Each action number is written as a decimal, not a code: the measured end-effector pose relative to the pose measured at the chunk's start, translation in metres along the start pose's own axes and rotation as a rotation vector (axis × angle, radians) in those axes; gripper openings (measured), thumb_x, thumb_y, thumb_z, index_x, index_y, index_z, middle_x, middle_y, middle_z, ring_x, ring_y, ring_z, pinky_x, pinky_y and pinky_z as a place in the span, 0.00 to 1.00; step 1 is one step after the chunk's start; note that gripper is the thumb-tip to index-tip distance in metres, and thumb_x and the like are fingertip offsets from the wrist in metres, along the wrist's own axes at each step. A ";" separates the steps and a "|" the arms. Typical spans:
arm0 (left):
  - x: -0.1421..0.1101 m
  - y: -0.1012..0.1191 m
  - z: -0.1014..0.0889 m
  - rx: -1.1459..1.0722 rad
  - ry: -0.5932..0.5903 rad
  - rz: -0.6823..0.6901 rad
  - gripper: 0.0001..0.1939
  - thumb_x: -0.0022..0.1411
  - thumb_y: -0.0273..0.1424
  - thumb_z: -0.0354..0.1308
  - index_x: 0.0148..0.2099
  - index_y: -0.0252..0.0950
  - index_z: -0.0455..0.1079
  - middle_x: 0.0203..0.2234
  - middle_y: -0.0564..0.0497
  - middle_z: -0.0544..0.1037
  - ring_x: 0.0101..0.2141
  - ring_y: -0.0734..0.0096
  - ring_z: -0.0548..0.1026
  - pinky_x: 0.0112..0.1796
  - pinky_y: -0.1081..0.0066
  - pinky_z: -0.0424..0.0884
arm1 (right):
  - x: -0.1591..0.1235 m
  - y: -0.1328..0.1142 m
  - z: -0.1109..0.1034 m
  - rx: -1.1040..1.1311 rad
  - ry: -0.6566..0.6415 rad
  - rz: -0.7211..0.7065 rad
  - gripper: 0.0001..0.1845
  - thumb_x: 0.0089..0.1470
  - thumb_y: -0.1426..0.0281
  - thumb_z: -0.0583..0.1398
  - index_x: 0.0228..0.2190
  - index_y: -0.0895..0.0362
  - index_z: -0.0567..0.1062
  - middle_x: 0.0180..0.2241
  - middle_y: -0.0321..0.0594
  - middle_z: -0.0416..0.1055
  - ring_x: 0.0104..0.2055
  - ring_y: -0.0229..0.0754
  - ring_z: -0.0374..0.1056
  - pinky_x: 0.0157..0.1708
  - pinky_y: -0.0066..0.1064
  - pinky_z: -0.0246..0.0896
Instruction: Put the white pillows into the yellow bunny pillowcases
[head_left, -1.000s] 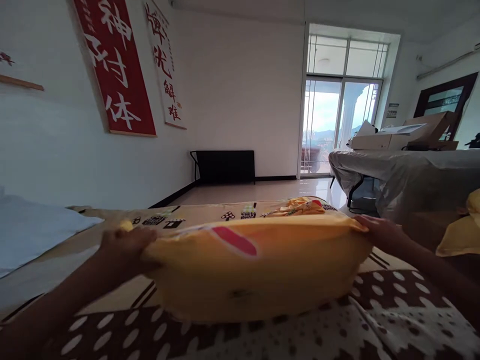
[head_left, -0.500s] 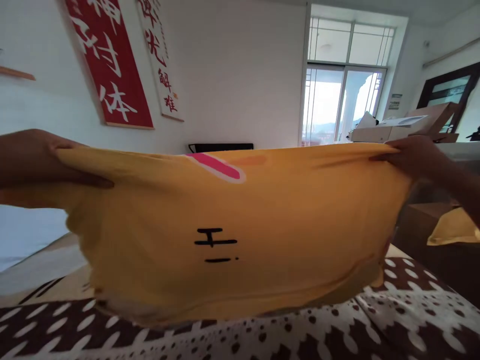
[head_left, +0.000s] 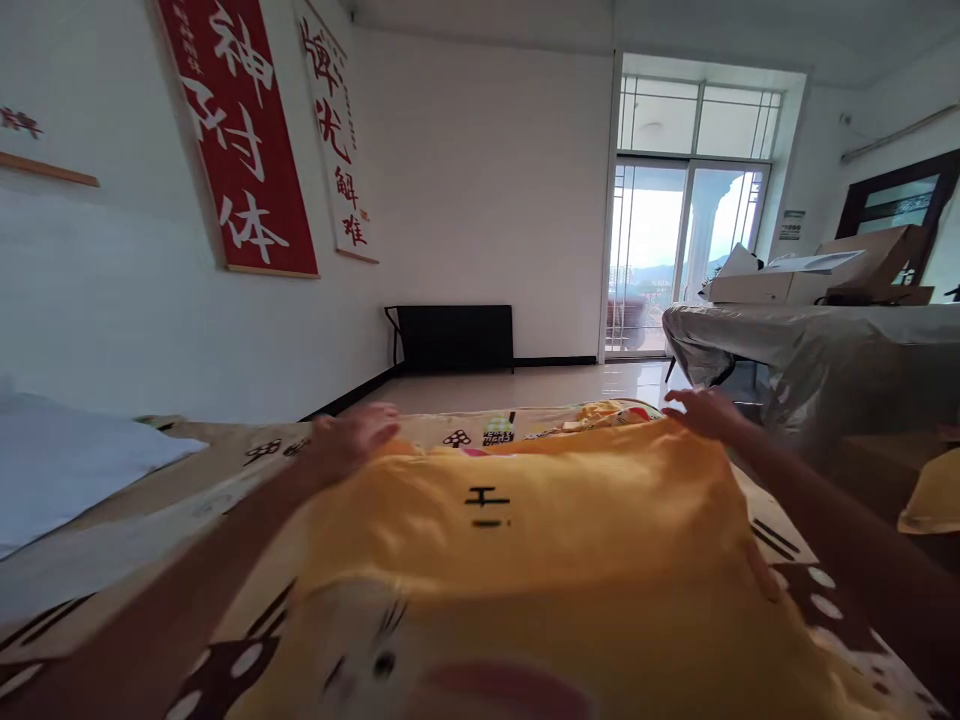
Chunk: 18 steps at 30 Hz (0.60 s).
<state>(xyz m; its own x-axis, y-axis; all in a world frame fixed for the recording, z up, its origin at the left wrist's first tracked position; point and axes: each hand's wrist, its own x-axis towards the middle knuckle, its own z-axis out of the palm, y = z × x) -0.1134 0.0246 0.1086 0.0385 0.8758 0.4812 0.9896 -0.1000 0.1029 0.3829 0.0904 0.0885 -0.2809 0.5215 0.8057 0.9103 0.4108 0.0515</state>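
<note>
A yellow cloth with black marks and a cartoon print lies spread flat on a patterned bedspread. My left hand rests at the cloth's far left corner, fingers spread. My right hand sits at its far right corner, fingers extended over the edge. Both forearms reach out along the cloth's sides. Whether the fingers still pinch the fabric is unclear.
A white pillow lies at the left. Another yellow item sits at the right edge. A covered table with cardboard boxes stands at the right, a black bench by the far wall, glass doors beyond.
The cloth was lifted and stretched in the air between both hands; now it lies flat on the bed, with both hands lowered to its far corners.
</note>
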 end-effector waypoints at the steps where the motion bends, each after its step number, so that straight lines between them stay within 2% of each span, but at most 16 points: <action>1: -0.012 0.013 0.022 -0.060 -0.054 0.060 0.24 0.67 0.39 0.36 0.53 0.35 0.67 0.53 0.47 0.71 0.53 0.65 0.68 0.51 0.66 0.62 | -0.013 -0.021 0.012 0.039 -0.081 -0.021 0.19 0.55 0.55 0.56 0.28 0.57 0.78 0.22 0.39 0.75 0.22 0.37 0.66 0.24 0.27 0.54; 2: -0.023 0.026 0.041 -0.216 -0.181 0.183 0.27 0.68 0.39 0.31 0.57 0.37 0.64 0.55 0.47 0.69 0.54 0.68 0.67 0.51 0.69 0.63 | -0.026 -0.044 0.021 0.084 -0.152 -0.048 0.17 0.58 0.58 0.53 0.35 0.55 0.77 0.29 0.40 0.77 0.27 0.38 0.70 0.27 0.27 0.58; 3: -0.034 0.040 0.057 -0.304 -0.302 0.258 0.28 0.68 0.42 0.30 0.59 0.39 0.62 0.56 0.48 0.68 0.55 0.67 0.66 0.51 0.68 0.62 | -0.037 -0.068 0.026 0.218 -0.298 -0.071 0.18 0.61 0.61 0.50 0.45 0.54 0.74 0.39 0.43 0.76 0.36 0.40 0.72 0.34 0.30 0.61; 4: -0.043 0.053 0.068 -0.310 -0.378 0.279 0.28 0.67 0.45 0.33 0.59 0.40 0.62 0.56 0.48 0.68 0.55 0.65 0.66 0.52 0.66 0.62 | -0.046 -0.093 0.028 0.324 -0.417 -0.120 0.21 0.61 0.61 0.48 0.51 0.53 0.69 0.47 0.45 0.73 0.44 0.43 0.70 0.41 0.33 0.62; 5: -0.048 0.065 0.075 -0.297 -0.418 0.274 0.28 0.65 0.47 0.36 0.58 0.40 0.64 0.55 0.46 0.69 0.53 0.61 0.67 0.52 0.62 0.61 | -0.052 -0.116 0.027 0.390 -0.509 -0.199 0.24 0.61 0.60 0.48 0.55 0.52 0.65 0.53 0.45 0.67 0.52 0.45 0.65 0.49 0.38 0.58; 6: -0.051 0.076 0.078 -0.249 -0.425 0.254 0.27 0.64 0.48 0.39 0.55 0.38 0.66 0.53 0.45 0.71 0.52 0.58 0.69 0.52 0.59 0.61 | -0.056 -0.136 0.024 0.433 -0.576 -0.236 0.26 0.61 0.59 0.48 0.58 0.52 0.61 0.58 0.46 0.61 0.58 0.47 0.59 0.54 0.41 0.53; 8: -0.050 0.093 0.077 -0.142 -0.353 0.237 0.25 0.65 0.44 0.40 0.50 0.35 0.70 0.48 0.41 0.74 0.48 0.55 0.71 0.51 0.54 0.60 | -0.055 -0.169 0.015 0.470 -0.629 -0.271 0.27 0.61 0.57 0.47 0.59 0.52 0.60 0.63 0.46 0.52 0.64 0.49 0.48 0.59 0.47 0.43; 10: -0.045 0.101 0.075 -0.099 -0.276 0.286 0.24 0.67 0.39 0.37 0.50 0.34 0.70 0.48 0.40 0.74 0.49 0.57 0.71 0.52 0.54 0.59 | -0.050 -0.185 0.010 0.511 -0.646 -0.299 0.26 0.62 0.57 0.45 0.58 0.51 0.61 0.63 0.45 0.50 0.65 0.48 0.46 0.60 0.47 0.41; 12: -0.046 0.096 0.080 -0.105 -0.266 0.336 0.25 0.67 0.39 0.36 0.55 0.36 0.67 0.53 0.41 0.70 0.54 0.59 0.66 0.54 0.56 0.58 | -0.050 -0.182 0.011 0.564 -0.685 -0.346 0.27 0.63 0.56 0.43 0.59 0.50 0.59 0.63 0.42 0.52 0.64 0.45 0.48 0.60 0.45 0.43; 14: -0.057 0.075 0.095 -0.118 -0.308 0.311 0.26 0.67 0.42 0.36 0.61 0.40 0.60 0.59 0.44 0.63 0.59 0.61 0.60 0.56 0.56 0.56 | -0.064 -0.159 0.018 0.567 -0.733 -0.325 0.28 0.63 0.55 0.42 0.60 0.48 0.57 0.62 0.39 0.53 0.64 0.44 0.48 0.61 0.45 0.41; 16: -0.076 0.041 0.115 -0.106 -0.308 0.209 0.27 0.66 0.44 0.36 0.64 0.43 0.54 0.62 0.47 0.58 0.61 0.61 0.56 0.57 0.55 0.55 | -0.095 -0.119 0.028 0.505 -0.761 -0.189 0.28 0.62 0.53 0.42 0.61 0.45 0.55 0.64 0.36 0.48 0.66 0.45 0.42 0.63 0.49 0.35; 18: -0.096 0.003 0.134 -0.106 -0.231 0.112 0.27 0.66 0.43 0.36 0.64 0.42 0.54 0.62 0.47 0.57 0.61 0.61 0.56 0.56 0.56 0.58 | -0.137 -0.071 0.037 0.453 -0.787 0.029 0.29 0.61 0.52 0.41 0.62 0.44 0.52 0.65 0.34 0.43 0.67 0.46 0.39 0.63 0.51 0.35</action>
<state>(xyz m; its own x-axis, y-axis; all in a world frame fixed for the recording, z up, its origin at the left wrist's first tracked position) -0.0955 0.0035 -0.0543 0.1899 0.9398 0.2842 0.9579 -0.2408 0.1562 0.3460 0.0171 -0.0473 -0.5380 0.8278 0.1590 0.7599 0.5579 -0.3335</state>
